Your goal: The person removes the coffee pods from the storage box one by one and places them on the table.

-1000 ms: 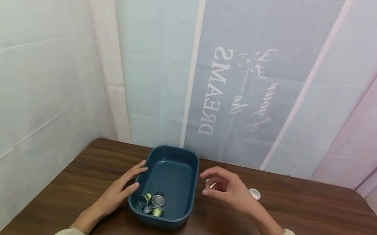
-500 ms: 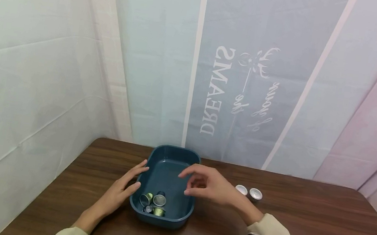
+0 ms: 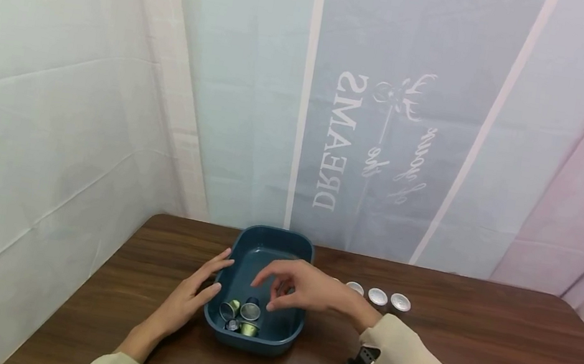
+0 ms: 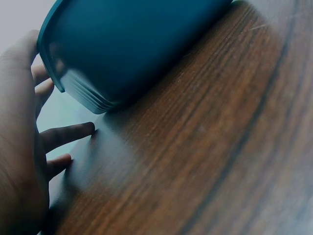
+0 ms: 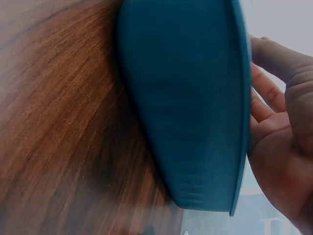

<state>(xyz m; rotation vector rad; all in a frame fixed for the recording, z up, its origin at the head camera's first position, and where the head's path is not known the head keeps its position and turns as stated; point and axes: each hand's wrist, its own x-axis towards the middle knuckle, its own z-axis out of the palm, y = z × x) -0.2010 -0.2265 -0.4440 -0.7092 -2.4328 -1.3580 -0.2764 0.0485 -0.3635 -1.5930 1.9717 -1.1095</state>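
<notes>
Tabletop [image 3: 481,355], blue bin [image 3: 257,345], four capsules [image 3: 250,312] inside, left hand [image 3: 185,301] spread alongside, empty right hand [image 3: 307,285] loosely curved above

Just right of the blue tub [image 3: 252,345], your right hand [image 3: 312,285] hides most of one capsule [image 3: 335,280]; in your right wrist view, the tub's wall hides some fingertips.

Drapes [image 3: 249,87] walling the table [image 3: 506,340] suggest a booth.
</notes>
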